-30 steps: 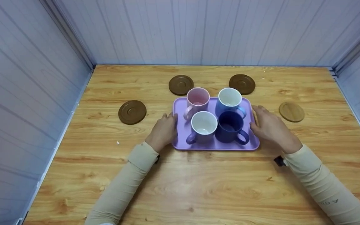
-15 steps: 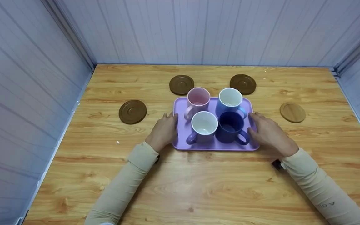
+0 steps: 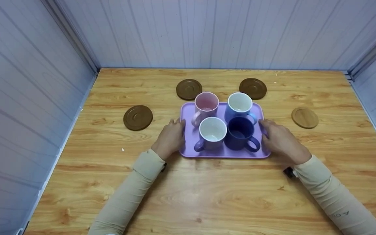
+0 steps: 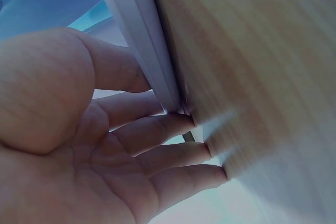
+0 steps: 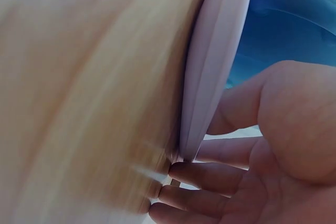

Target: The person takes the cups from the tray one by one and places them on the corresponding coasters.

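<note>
Several mugs stand upright on a purple rectangular tray point(image 3: 221, 112). At the back are a pink mug point(image 3: 207, 115) and a light-blue mug point(image 3: 232, 115) with a white inside. In front stand a purple-handled mug point(image 3: 212, 147) with a white inside and a dark-blue mug point(image 3: 235, 141). My left hand point(image 3: 170, 137) holds the tray's left edge, its thumb over the rim and its other fingertips down at the tabletop in the left wrist view. My right hand point(image 3: 282, 142) pinches the right edge likewise; in the right wrist view its thumb laps the tray's rim point(image 5: 210, 72).
Brown round coasters lie at the left point(image 3: 138, 117), behind the pink mug point(image 3: 189, 89) and behind the light-blue mug point(image 3: 253, 88). To the right is a paler wooden coaster point(image 3: 305, 117). Panelled walls point(image 3: 194, 36) border the wooden table point(image 3: 207, 195) at the back and sides.
Compared with one second ago, my right hand has shifted slightly left and closed onto the tray's right edge. My left hand, the tray and the mugs stay in place.
</note>
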Tool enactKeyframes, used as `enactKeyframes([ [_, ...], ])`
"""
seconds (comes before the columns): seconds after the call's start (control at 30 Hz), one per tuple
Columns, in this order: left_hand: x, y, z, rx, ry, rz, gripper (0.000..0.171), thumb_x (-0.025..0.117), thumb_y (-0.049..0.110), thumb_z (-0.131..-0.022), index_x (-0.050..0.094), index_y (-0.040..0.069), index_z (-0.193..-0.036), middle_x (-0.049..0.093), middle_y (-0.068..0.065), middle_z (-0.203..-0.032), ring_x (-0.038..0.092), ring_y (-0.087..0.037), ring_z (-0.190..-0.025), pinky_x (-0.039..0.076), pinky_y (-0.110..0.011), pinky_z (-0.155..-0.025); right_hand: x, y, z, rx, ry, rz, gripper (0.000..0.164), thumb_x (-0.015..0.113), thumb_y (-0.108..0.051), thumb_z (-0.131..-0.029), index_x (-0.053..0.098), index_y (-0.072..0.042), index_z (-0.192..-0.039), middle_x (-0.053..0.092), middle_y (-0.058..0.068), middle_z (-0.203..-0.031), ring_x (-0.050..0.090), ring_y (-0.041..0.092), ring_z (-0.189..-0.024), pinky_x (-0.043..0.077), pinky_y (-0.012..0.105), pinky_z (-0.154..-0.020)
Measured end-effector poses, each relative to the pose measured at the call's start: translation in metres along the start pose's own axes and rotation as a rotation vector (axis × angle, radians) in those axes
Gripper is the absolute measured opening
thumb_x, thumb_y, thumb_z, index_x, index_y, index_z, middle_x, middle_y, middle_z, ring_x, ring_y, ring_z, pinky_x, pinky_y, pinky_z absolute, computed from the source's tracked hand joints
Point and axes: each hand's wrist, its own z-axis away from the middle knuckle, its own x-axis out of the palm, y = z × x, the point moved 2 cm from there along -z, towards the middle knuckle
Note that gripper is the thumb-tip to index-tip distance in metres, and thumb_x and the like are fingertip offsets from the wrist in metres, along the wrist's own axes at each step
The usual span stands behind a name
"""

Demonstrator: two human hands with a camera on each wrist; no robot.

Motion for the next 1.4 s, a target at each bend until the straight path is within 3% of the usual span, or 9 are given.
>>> enactKeyframes([
  [0.13,0.0,0.0,0.001,-0.001,-0.005,0.002,0.042,0.057,-0.001,-0.094,0.061,-0.007,-0.135,0.062,-0.025,-0.138,0.06,-0.046,-0.11,0.055,-0.055,-0.091,0.001,0.0,0.0,0.002,-0.007,-0.008,0.056,0.057,-0.006,-0.095,0.047,0.013,-0.147,0.052,0.034,-0.145,0.055,0.054,-0.128,0.043,0.064,-0.107],
  [0.43,-0.001,0.001,0.003,0.036,0.041,-0.018,0.031,0.053,-0.001,-0.096,0.065,-0.008,-0.123,0.067,-0.026,-0.124,0.062,-0.045,-0.1,0.056,-0.057,-0.083,0.0,-0.001,0.001,0.003,-0.013,0.012,0.055,0.056,-0.008,-0.097,0.047,0.01,-0.148,0.05,0.033,-0.148,0.054,0.054,-0.129,0.043,0.065,-0.106],
  [0.8,0.0,0.002,0.003,0.017,0.015,0.003,0.035,0.053,-0.003,-0.096,0.063,-0.008,-0.129,0.066,-0.026,-0.129,0.061,-0.045,-0.102,0.055,-0.056,-0.085,0.0,-0.002,0.0,0.022,-0.052,0.011,0.057,0.054,-0.008,-0.098,0.043,0.012,-0.15,0.045,0.034,-0.152,0.044,0.055,-0.138,0.036,0.064,-0.113],
  [0.97,-0.002,0.003,0.003,0.006,0.004,0.013,0.027,0.05,-0.001,-0.098,0.066,-0.007,-0.119,0.066,-0.028,-0.125,0.062,-0.048,-0.105,0.054,-0.058,-0.088,-0.001,-0.002,0.0,0.018,-0.051,0.012,0.057,0.054,-0.007,-0.097,0.043,0.012,-0.15,0.045,0.034,-0.152,0.044,0.055,-0.137,0.036,0.064,-0.113],
  [1.1,-0.007,0.005,0.003,-0.005,-0.005,0.042,0.027,0.05,0.002,-0.099,0.066,-0.007,-0.119,0.066,-0.028,-0.124,0.064,-0.046,-0.107,0.054,-0.057,-0.091,-0.002,-0.002,0.001,0.011,-0.041,0.014,0.056,0.054,-0.006,-0.097,0.044,0.012,-0.149,0.047,0.034,-0.15,0.048,0.055,-0.134,0.039,0.065,-0.11],
  [1.2,-0.014,0.006,0.004,-0.021,-0.004,0.071,0.033,0.052,0.004,-0.099,0.066,-0.006,-0.128,0.066,-0.027,-0.125,0.066,-0.043,-0.111,0.054,-0.055,-0.095,-0.002,-0.001,0.001,-0.004,-0.021,0.019,0.055,0.054,-0.005,-0.096,0.046,0.013,-0.147,0.049,0.035,-0.148,0.051,0.055,-0.131,0.042,0.066,-0.107],
  [1.4,-0.033,0.006,0.008,-0.1,0.045,0.11,0.041,0.054,0.014,-0.103,0.063,-0.002,-0.139,0.068,-0.022,-0.131,0.066,-0.039,-0.12,0.053,-0.052,-0.101,0.001,-0.001,0.002,-0.024,0.005,0.023,0.054,0.056,-0.004,-0.095,0.049,0.013,-0.145,0.052,0.035,-0.145,0.05,0.054,-0.133,0.043,0.065,-0.107],
])
